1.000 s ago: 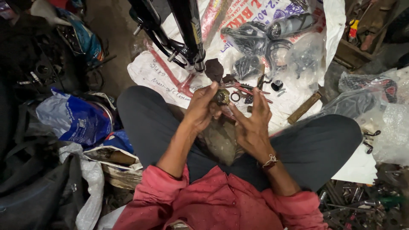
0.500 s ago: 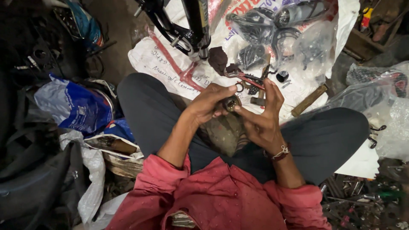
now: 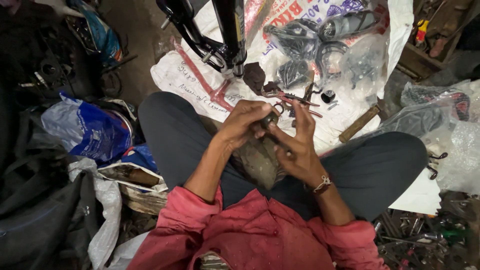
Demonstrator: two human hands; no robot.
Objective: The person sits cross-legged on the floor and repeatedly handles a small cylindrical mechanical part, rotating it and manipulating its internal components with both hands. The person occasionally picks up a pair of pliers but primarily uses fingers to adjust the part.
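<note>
Holding a small dark round metal part [image 3: 270, 120] above my lap, I have my left hand [image 3: 243, 122] curled around it from the left. My right hand [image 3: 298, 142] pinches its other side, fingers [image 3: 303, 112] raised. A grimy grey cloth [image 3: 260, 160] lies just beneath, and beyond it a white printed sack [image 3: 200, 80].

Pretty cramped: pliers [image 3: 292, 96] and bagged parts [image 3: 320, 50] crowd the white sack [image 3: 190, 75] right ahead, black fork [image 3: 220, 35] blocks front-left, blue bag [image 3: 90, 130] hems the left knee.
</note>
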